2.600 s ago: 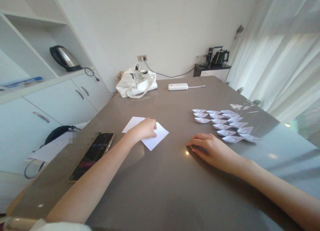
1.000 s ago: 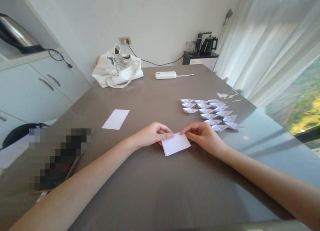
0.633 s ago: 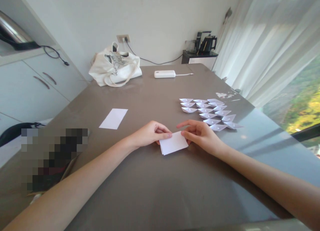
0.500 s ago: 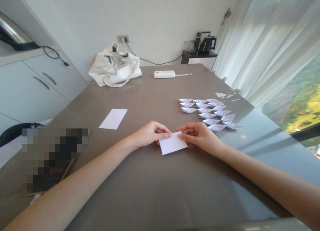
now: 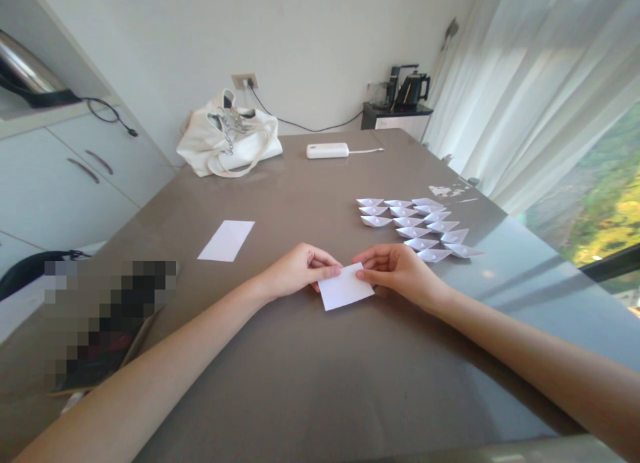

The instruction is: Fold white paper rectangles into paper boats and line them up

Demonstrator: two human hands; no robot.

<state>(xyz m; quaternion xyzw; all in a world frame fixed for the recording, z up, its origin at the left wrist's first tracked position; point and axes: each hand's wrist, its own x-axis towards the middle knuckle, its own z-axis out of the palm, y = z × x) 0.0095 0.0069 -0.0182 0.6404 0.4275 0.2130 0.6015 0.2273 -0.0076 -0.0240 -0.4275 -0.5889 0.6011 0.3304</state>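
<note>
A small white sheet of paper (image 5: 346, 289) is held between both hands, just above the table near its middle. My left hand (image 5: 307, 269) pinches its upper left corner, thumb on top and fingers beneath. At the upper right corner, my right hand (image 5: 395, 271) grips it the same way, with the fingers curled behind. Whether the sheet is folded double I cannot tell. Beyond my right hand lie several folded white paper boats (image 5: 415, 233) in close rows. Another white sheet (image 5: 227, 241) rests flat on the table to the left of my hands.
At the far left of the table (image 5: 280, 203) stands a white bag (image 5: 235, 139). A white power bank (image 5: 327, 151) with a short cable lies at the back. Paper scraps (image 5: 445, 191) are near the right edge. A blurred-out dark object (image 5: 113, 323) lies beside my left forearm.
The hands and the paper stay almost where they were, with the same pinch. The whole view has shifted very slightly.
</note>
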